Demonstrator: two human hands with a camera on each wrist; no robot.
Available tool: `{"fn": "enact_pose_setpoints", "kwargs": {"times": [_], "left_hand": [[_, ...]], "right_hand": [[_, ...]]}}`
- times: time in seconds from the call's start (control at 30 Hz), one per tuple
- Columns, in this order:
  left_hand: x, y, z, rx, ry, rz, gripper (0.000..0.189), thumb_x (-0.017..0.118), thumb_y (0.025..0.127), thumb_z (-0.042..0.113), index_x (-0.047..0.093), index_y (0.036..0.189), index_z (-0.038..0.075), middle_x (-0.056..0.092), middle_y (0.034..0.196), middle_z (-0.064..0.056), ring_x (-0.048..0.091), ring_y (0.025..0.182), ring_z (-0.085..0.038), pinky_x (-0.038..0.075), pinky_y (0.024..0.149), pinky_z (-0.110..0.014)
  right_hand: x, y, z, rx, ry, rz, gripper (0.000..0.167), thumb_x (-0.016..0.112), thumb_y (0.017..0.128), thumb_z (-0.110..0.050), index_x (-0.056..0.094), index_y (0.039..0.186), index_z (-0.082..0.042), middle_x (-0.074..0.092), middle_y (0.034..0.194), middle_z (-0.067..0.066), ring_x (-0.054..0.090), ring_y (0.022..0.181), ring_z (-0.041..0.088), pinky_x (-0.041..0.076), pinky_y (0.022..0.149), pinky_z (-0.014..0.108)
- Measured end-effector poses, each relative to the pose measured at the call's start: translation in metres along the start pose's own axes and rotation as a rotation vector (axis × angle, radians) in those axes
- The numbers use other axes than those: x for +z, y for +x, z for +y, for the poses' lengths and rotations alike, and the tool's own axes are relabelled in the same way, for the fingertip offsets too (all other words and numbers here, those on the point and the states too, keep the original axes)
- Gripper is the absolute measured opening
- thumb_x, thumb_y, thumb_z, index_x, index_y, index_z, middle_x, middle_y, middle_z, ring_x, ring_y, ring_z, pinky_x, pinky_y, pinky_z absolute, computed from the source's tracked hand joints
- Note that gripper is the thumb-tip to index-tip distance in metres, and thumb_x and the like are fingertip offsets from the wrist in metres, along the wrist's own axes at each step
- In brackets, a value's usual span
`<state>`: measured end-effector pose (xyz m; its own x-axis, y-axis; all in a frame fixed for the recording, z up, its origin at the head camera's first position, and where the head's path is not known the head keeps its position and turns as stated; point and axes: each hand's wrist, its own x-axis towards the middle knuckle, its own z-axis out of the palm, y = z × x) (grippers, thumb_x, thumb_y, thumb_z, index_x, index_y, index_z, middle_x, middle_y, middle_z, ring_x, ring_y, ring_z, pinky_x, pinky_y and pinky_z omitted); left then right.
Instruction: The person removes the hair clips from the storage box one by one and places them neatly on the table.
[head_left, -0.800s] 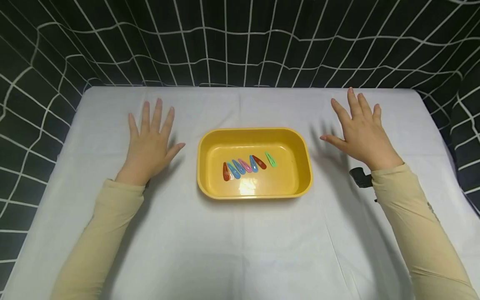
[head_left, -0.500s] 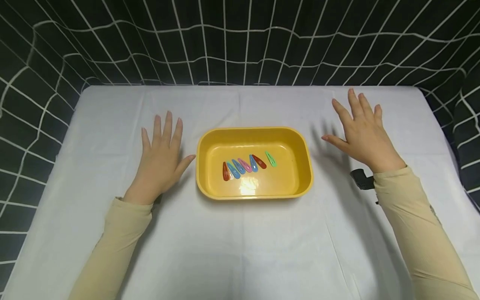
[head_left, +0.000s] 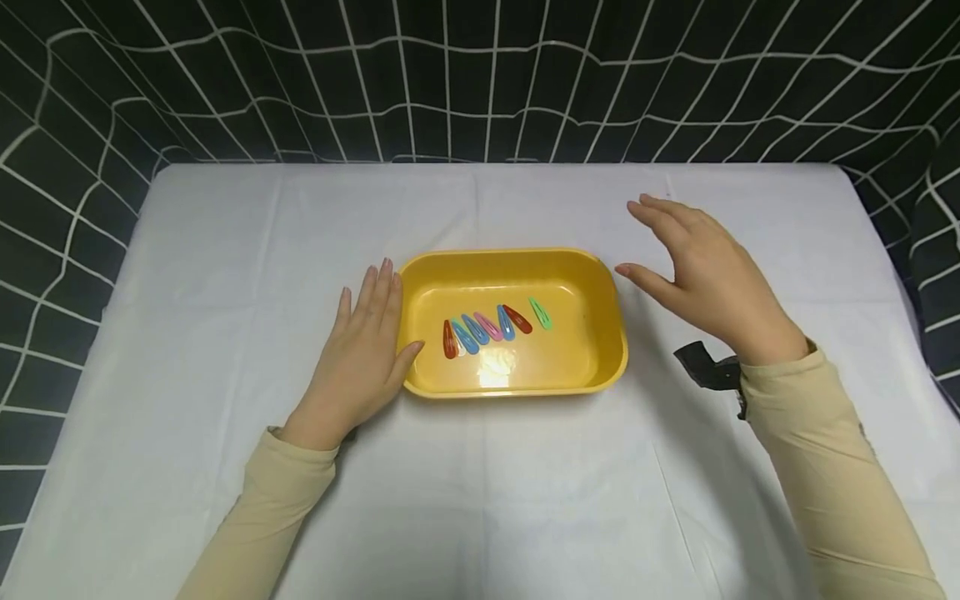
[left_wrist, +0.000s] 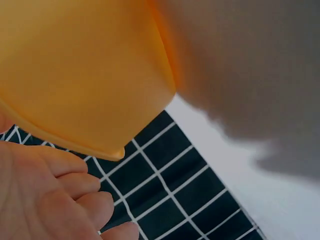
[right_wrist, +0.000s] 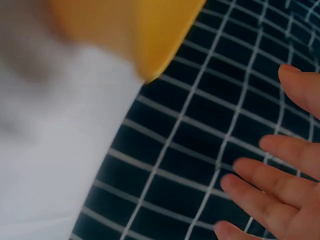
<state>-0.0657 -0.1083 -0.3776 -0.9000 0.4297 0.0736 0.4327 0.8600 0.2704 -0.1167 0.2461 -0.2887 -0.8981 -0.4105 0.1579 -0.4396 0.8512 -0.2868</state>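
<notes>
Mostly, the frame is filled by a counter [head_left: 480,492] covered with a white cloth [head_left: 187,367], faintly creased and marked by soft shadows; its top and both sides are bordered by a dark backdrop [head_left: 468,83] crossed by wavy white lines. At the centre, colourful hair clips [head_left: 476,329] are contained in a glossy yellow tray [head_left: 558,362], where light is brightly reflected. The tray's left rim is overlapped by the left hand [head_left: 352,358], its grip unclosed, fingers straightened. At centre right, the right hand [head_left: 705,279] is held near the tray, likewise unclosed.
</notes>
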Motion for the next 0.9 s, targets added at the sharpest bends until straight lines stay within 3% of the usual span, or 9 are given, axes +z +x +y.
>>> {"fn": "enact_pose_setpoints", "kwargs": {"times": [0.2, 0.4, 0.6, 0.9], "left_hand": [[0.004, 0.0, 0.002, 0.003, 0.001, -0.019, 0.07, 0.042, 0.099, 0.032, 0.014, 0.146, -0.011, 0.001, 0.155, -0.021, 0.0, 0.143, -0.031, 0.0, 0.113, -0.048], [0.007, 0.0, 0.001, -0.009, -0.018, -0.027, 0.07, 0.042, 0.099, 0.033, 0.015, 0.145, -0.012, 0.002, 0.155, -0.022, 0.0, 0.143, -0.031, 0.0, 0.113, -0.048], [0.007, -0.001, 0.001, -0.013, -0.034, -0.021, 0.07, 0.043, 0.099, 0.033, 0.016, 0.145, -0.012, 0.004, 0.155, -0.023, 0.001, 0.143, -0.031, 0.001, 0.113, -0.048], [0.009, -0.001, 0.001, -0.014, -0.044, -0.014, 0.07, 0.042, 0.098, 0.033, 0.015, 0.145, -0.012, 0.004, 0.155, -0.022, 0.0, 0.143, -0.03, 0.001, 0.113, -0.048]], "right_hand": [[0.001, 0.005, -0.023, -0.024, 0.1, -0.047, 0.049, 0.067, 0.088, -0.019, 0.053, 0.13, 0.0, 0.055, 0.128, 0.018, 0.047, 0.121, 0.035, 0.034, 0.102, 0.05], [0.015, 0.014, -0.034, -0.04, 0.232, -0.103, 0.037, 0.068, 0.088, -0.019, 0.061, 0.119, 0.001, 0.063, 0.115, 0.014, 0.057, 0.105, 0.029, 0.044, 0.092, 0.046], [0.03, 0.029, -0.036, 0.006, 0.347, -0.227, 0.03, 0.067, 0.088, -0.017, 0.065, 0.112, 0.001, 0.066, 0.106, 0.014, 0.062, 0.092, 0.025, 0.049, 0.083, 0.042], [0.051, 0.048, -0.031, 0.074, 0.355, -0.342, 0.023, 0.067, 0.086, -0.009, 0.066, 0.106, 0.003, 0.068, 0.09, 0.009, 0.061, 0.084, 0.022, 0.048, 0.075, 0.036]]}}
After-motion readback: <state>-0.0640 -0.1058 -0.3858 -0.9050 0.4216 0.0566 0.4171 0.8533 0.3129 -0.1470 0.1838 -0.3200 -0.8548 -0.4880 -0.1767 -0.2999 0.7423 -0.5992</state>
